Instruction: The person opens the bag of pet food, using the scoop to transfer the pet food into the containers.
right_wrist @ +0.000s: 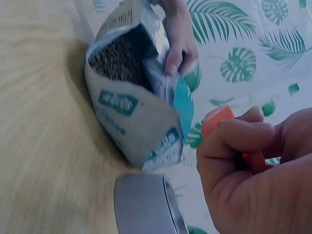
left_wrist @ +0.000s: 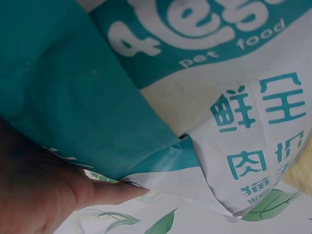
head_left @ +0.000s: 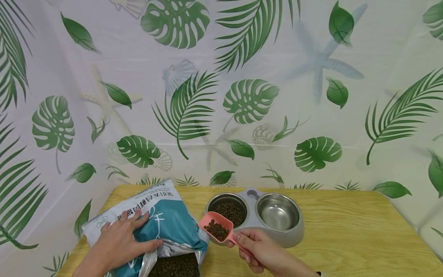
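Note:
A teal and white pet food bag point(head_left: 173, 215) lies on its side, its mouth toward the near edge with brown kibble point(head_left: 176, 265) showing inside. Across the top of the bag rests my left hand point(head_left: 121, 240), fingers spread and thumb beside the folded opening. My right hand point(head_left: 257, 250) grips the handle of a coral-pink scoop point(head_left: 226, 223) that carries some kibble. The scoop's head overlaps the near rim of the left steel bowl point(head_left: 209, 206) in the head view. Kibble covers the inside of that bowl. In the right wrist view, fingers curl around the scoop's handle.
Beside the left bowl, a bare right steel bowl point(head_left: 278, 213) sits in the same grey double-bowl stand point(head_left: 294, 239). Everything stands on a wood-grain table point(head_left: 353, 231). Behind it hangs a white sheet point(head_left: 221, 161) printed with green leaves.

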Motion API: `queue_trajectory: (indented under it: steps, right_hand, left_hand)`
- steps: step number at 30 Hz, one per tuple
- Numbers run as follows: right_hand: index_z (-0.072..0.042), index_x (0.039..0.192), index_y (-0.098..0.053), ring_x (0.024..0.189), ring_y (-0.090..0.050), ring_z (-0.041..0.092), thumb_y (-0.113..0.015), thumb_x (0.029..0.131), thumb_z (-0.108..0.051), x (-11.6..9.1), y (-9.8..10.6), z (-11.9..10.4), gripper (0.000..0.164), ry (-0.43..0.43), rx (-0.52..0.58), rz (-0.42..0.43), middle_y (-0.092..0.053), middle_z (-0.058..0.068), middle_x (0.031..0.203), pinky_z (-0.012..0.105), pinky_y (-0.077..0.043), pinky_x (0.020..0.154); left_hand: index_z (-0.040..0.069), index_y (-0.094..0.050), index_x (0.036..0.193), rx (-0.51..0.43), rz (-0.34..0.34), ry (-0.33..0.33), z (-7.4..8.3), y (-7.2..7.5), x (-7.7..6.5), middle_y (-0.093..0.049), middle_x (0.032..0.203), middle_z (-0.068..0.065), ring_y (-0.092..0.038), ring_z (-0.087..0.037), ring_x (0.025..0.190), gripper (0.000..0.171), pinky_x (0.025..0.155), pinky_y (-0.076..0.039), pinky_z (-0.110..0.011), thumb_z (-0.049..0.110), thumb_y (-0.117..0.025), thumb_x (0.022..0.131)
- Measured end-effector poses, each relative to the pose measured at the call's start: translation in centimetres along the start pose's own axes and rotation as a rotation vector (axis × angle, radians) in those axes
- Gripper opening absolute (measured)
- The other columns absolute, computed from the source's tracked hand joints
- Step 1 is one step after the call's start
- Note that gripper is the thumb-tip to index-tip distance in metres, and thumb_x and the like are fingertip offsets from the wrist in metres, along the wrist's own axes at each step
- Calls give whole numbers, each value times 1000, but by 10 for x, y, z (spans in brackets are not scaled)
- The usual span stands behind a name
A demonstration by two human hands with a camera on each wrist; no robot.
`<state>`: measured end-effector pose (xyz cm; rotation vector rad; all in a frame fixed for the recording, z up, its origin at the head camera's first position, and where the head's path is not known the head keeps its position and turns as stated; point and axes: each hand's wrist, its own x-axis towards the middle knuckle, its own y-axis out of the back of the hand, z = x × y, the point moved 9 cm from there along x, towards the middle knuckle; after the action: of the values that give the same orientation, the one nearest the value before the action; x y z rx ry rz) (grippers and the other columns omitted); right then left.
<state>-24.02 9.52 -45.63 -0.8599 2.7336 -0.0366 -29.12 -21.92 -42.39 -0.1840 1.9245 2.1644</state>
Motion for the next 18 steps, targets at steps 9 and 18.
queue_trajectory:
  steps: [9,18]
  right_hand:
    - [2,112,-64,49,-26,8,-51,108,-36,14,54,0,40,-23,-141,279,-46,-4,65,21,-25,44]
    - [-2,102,-75,52,-35,6,-60,102,-12,24,82,-23,18,129,-615,528,-45,-5,59,22,-31,50]
  left_hand:
    - [11,-53,151,7,7,-6,0,1,-1,-46,157,-25,-35,-66,140,112,98,-29,-88,92,-55,75]
    - [12,-52,152,6,-4,-8,-1,1,0,-45,157,-25,-35,-65,140,112,98,-29,-88,93,-53,75]
